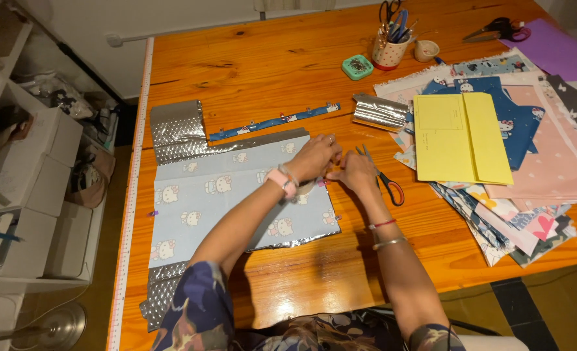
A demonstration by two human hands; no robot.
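At frame centre, left hand [315, 158] and right hand [355, 171] pinch the printed fabric panel's [236, 201] right edge; clips already line other edges, scissors [382, 179] idle.

An orange-brown wooden table [282, 58] with a measuring tape [134, 195] along its left edge fills the room. To its left, white shelves [2, 130] hold white boxes [41, 162]. A pale wall [139, 16] stands behind, with dark tiles [535, 305] at lower right.
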